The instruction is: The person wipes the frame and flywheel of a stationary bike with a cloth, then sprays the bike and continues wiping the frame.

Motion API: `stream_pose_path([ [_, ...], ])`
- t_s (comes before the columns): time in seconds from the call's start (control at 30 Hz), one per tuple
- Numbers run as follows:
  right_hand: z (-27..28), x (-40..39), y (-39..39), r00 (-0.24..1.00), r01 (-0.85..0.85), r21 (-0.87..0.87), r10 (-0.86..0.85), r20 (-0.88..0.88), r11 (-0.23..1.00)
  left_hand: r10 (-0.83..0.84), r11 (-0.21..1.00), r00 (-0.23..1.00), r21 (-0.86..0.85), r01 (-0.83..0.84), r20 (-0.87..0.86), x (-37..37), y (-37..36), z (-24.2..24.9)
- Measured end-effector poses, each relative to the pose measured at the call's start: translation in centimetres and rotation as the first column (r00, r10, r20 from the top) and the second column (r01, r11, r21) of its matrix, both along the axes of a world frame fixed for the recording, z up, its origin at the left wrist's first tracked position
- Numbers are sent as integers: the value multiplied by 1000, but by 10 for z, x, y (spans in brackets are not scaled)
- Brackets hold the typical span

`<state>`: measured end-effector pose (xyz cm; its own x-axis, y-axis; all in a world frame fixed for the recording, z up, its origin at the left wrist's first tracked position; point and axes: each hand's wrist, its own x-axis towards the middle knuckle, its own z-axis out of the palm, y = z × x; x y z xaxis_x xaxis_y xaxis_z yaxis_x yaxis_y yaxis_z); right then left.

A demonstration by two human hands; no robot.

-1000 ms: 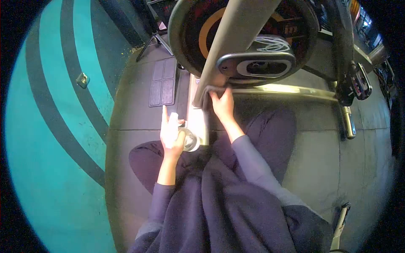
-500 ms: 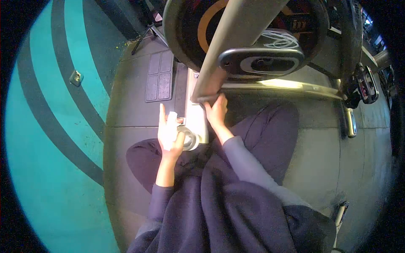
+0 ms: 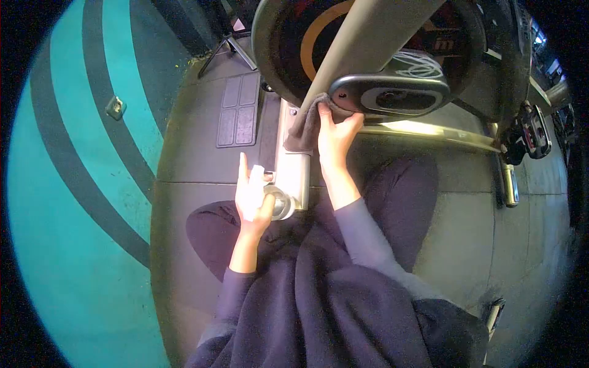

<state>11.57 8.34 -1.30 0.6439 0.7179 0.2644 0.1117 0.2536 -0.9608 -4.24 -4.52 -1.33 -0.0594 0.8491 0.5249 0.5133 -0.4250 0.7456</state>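
Note:
My right hand [image 3: 338, 140] grips a dark grey cloth [image 3: 305, 130], which lies against the lower part of the slanted grey frame post [image 3: 350, 52] of an exercise bike. Lower and to the left, my left hand [image 3: 250, 202] is closed around what looks like a clear spray bottle [image 3: 281, 206] with a pale top. Its index finger points forward, and glare hides part of the grip. Beside that bottle runs the light base bar [image 3: 293, 178] of the bike.
A crank cover [image 3: 402, 97] with a coiled white cable [image 3: 418, 64] juts out above my right hand. To the right hangs a pedal [image 3: 538, 132]. A dark ribbed mat [image 3: 238, 110] lies on the left, and a small box [image 3: 115, 108] sits on the turquoise floor.
My right hand has moved up and slightly right along the post with the cloth, which now shows clearly instead of blurred. My left hand keeps its grip nearly in place.

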Motion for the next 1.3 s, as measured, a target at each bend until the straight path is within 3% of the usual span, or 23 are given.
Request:
stream_pose_path([
  [0.1,2,-11,0,1000,18,8,-18,-22,1000,17,999,999,-43,-15,50,4,0,6],
  [0.17,-33,-25,13,968,154,18,-154,199,988,28,997,997,-73,-23,72,6,-2,8],
  [0.2,-45,-30,13,957,141,-39,-126,261,989,26,995,993,-99,-14,117,7,-3,10],
  [0.27,-61,-36,8,942,117,5,-113,317,993,23,989,978,-146,8,209,9,-3,13],
  [0.33,-91,-42,5,914,105,6,-99,393,994,43,987,987,-161,-17,156,10,-3,15],
  [0.47,-134,-51,-12,916,-61,-348,192,353,935,62,991,993,-127,-49,104,7,-4,12],
  [0.6,-126,-42,-8,922,-89,-413,232,311,906,47,992,993,-118,-34,112,6,-3,9],
  [0.77,-26,-23,0,995,-52,-280,73,66,959,65,992,998,-112,-67,-15,2,-3,7],
  [0.87,16,-9,0,996,-54,-228,68,56,972,53,996,997,-76,-49,48,2,-2,3],
  [0.97,-12,-16,11,984,111,-78,-98,146,991,48,994,991,-100,-35,123,5,-2,6],
  [1.03,-55,-12,19,936,105,83,-127,329,991,66,991,994,-124,-55,89,5,-6,11],
  [1.1,-111,-5,26,875,-9,41,-12,483,999,62,992,994,-119,-51,87,6,-3,13],
  [1.17,-163,0,10,781,-185,-234,287,554,954,44,994,992,-101,-33,114,7,-4,12],
  [1.27,-149,-15,-10,928,-129,-266,211,308,955,59,997,998,-48,-58,6,5,-4,13],
  [1.3,-145,-14,-15,917,-134,-285,227,327,949,57,996,997,-72,-54,43,6,-5,12],
])
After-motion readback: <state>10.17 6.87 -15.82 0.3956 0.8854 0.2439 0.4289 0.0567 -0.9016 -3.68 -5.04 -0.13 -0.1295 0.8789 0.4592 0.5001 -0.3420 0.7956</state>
